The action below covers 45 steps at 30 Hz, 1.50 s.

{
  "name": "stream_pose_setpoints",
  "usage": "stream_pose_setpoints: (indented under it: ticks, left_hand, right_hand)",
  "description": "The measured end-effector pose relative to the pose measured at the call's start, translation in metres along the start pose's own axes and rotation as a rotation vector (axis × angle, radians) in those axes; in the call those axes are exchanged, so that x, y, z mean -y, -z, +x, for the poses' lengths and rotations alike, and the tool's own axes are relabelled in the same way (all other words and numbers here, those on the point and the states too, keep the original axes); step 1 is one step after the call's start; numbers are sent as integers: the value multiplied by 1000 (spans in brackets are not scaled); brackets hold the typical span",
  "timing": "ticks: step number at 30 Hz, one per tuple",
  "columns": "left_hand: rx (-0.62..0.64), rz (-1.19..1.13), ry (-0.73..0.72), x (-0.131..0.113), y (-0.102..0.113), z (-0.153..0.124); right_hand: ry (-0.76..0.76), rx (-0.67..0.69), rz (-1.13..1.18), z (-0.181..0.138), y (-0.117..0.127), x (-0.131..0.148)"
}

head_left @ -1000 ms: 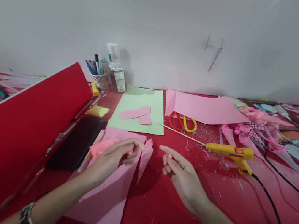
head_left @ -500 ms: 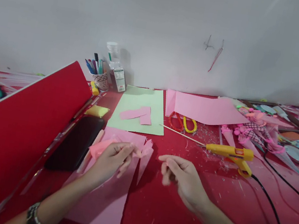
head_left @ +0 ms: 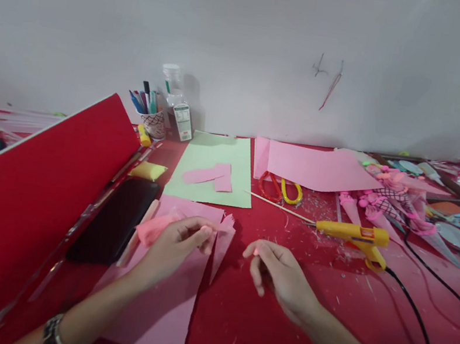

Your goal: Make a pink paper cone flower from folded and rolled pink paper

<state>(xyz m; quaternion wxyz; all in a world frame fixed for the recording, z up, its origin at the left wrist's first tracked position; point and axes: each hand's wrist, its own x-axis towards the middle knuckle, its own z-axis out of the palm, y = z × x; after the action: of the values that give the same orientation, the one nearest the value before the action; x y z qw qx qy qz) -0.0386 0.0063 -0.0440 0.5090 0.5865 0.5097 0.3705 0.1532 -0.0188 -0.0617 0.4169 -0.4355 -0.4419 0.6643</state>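
Note:
My left hand hovers over a pink paper sheet, thumb and forefinger pinched on a small coral-pink lump, probably soft clay. Across a gap to its right, my right hand is above the red table, with thumb and index finger closed on another tiny coral-pink bit. Its other fingers are loosely curled. A coral-pink packet or lump lies on the sheet beside my left hand, partly covered by it. Between the hands rests a narrow pink cone-shaped piece with a ruffled top.
A yellow glue gun with a black cord lies to the right, a thin stick at its tip. Scissors, pink paper and a green sheet are behind. Leftward are a dark phone and a slanted red board.
Both hands stay nearly in place. My left fingers have curled inward, so the coral-pink lump shows more clearly. My right index finger has bent toward the thumb.

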Motion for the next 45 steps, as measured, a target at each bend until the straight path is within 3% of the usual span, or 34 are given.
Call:
stream_pose_setpoints:
  ticks: [4, 11, 17, 23, 30, 36, 45]
  left_hand:
    - [23, -61, 29, 1, 2, -2]
    - [-73, -38, 0, 2, 1, 2]
    - [-24, -11, 23, 1, 2, -2]
    - [-142, -16, 22, 3, 4, 0]
    - [-165, 122, -7, 0, 1, -1]
    - [-179, 67, 6, 3, 3, 0]
    - [-173, 10, -6, 10, 7, 1]
  right_hand:
    - [68, -88, -63, 1, 2, -2]
    - [40, -103, 70, 2, 0, 0]
    - [79, -122, 7, 2, 2, 0]
    - [30, -106, 173, 2, 0, -1]
    - [78, -204, 5, 1, 1, 1]
    - [53, -165, 137, 1, -1, 4]
    - [95, -159, 85, 1, -1, 3]
